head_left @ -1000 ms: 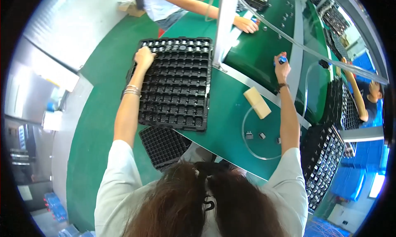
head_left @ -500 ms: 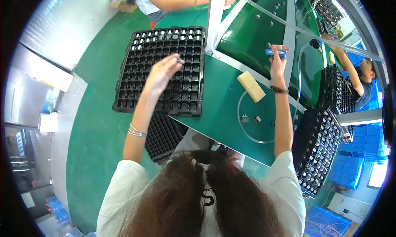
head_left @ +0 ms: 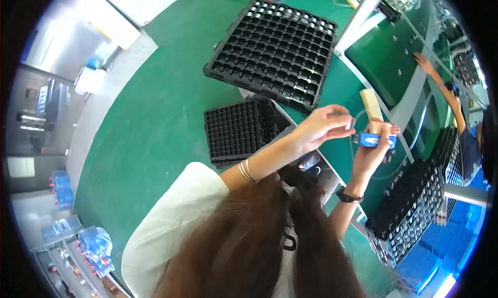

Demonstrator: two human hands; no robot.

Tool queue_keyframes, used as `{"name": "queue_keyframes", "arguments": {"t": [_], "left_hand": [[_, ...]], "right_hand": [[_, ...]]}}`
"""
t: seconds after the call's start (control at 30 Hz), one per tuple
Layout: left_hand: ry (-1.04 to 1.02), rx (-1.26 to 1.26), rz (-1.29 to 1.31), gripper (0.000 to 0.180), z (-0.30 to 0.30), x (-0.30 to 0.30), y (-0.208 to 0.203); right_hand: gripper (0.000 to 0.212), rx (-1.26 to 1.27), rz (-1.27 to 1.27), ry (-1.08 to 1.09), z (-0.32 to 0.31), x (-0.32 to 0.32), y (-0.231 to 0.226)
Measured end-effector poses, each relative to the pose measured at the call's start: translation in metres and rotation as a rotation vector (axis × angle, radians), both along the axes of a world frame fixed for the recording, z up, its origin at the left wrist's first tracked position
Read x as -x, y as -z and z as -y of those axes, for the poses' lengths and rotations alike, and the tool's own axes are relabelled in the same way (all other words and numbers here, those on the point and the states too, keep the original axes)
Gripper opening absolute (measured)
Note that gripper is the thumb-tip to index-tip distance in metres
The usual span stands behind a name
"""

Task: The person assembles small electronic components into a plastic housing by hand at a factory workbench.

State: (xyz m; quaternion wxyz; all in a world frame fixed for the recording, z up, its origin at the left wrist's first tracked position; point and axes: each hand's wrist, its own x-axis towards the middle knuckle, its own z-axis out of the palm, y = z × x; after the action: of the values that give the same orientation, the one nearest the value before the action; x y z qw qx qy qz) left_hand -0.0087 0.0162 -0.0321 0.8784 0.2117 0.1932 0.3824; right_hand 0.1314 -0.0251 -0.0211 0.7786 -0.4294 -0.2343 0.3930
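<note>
My left hand (head_left: 322,126) is closed, its fingertips pinching a small silvery part (head_left: 351,123). Just right of it, my right hand (head_left: 369,155) grips a small blue hand-held tool (head_left: 377,140), whose left end almost meets the left fingertips. Whether the part touches the tool I cannot tell. Beyond the left hand lies a large black compartment tray (head_left: 275,49), with small silvery parts in its far rows and bare pockets nearer me. A yellow foam-like block (head_left: 370,104) rests on the green table (head_left: 340,85) just past the right hand.
Below the table's left edge sits a stack of black trays (head_left: 233,132). Filled black trays (head_left: 415,225) stand at right. Past a white post (head_left: 360,18) runs a green conveyor (head_left: 381,57) with small parts. A co-worker's arm (head_left: 441,85) reaches over it. Clear tubing loops near my right hand.
My left hand has come from over the tray to beside the blue tool. My right hand has drawn back from the conveyor, tool still in it. The view has turned and shifted.
</note>
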Motion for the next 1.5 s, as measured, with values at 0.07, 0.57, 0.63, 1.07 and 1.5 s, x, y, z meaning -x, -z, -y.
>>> {"name": "queue_keyframes", "arguments": {"t": [0.07,0.57,0.63,1.07,1.5], "left_hand": [[-0.013,-0.077,-0.134,0.046,0.007,0.01,-0.012],[-0.068,-0.044,-0.162,0.028,0.029,-0.002,-0.01],[-0.073,-0.036,-0.182,0.027,0.031,-0.002,-0.006],[-0.068,-0.08,-0.207,0.027,0.04,-0.011,0.014],[-0.199,0.09,-0.335,0.032,0.018,0.024,0.038]], "right_hand": [[0.029,-0.012,0.149,-0.028,0.005,0.012,0.002],[0.025,-0.068,0.352,-0.14,0.033,0.031,-0.01],[0.024,-0.056,0.325,-0.14,0.035,0.032,-0.009],[0.02,0.092,0.276,-0.31,0.039,0.021,0.002],[0.031,0.209,1.017,0.253,-0.071,-0.137,0.071]]}}
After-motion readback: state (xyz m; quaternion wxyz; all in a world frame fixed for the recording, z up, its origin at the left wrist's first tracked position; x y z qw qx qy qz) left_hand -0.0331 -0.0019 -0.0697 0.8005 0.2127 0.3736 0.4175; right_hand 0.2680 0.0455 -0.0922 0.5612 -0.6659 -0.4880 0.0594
